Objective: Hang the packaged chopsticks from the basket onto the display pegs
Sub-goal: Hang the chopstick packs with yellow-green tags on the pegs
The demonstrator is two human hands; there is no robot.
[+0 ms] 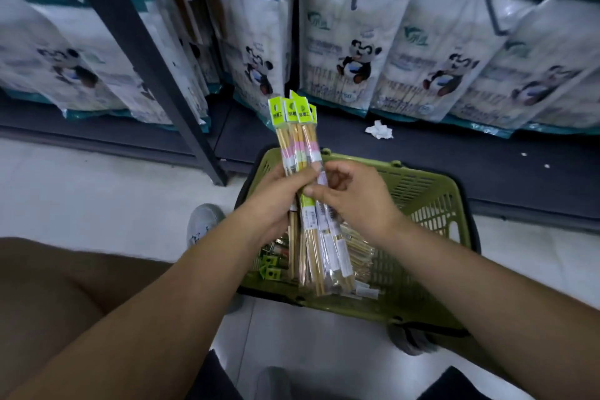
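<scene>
We hold a bunch of packs (297, 136) up over the basket (431, 191), with their green tops (293, 109) pointing up and fanned out a little. We think they are held this way so the tops, which should carry the hanging holes, are easy to see and line up. The low ends of the packs hang down in front of the basket, so if one slips it should drop back in. Our left hand (276, 195) is wrapped around the middle of the bunch, with its fingers curled tight and its thumb across the front. It does the carrying. Our right hand (354, 201) is just beside it on the other side of the bunch. Its thumb lies on the front of the packs and its fingers are bent in close. It looks like it is pinching one pack to pull it away from the others, but we cannot tell which one. The basket sits on the floor right under our hands, so the reach is short. More packs (360, 256) lie in its bottom, so there is much left to hang. Behind the basket is a dark shelf (454, 153) with a row of white panda bags (350, 42) leaning on it. A crumpled bit of paper (379, 131) lies on the shelf. A dark post (156, 68) slants down on the left. We see no bare peg plainly.
</scene>
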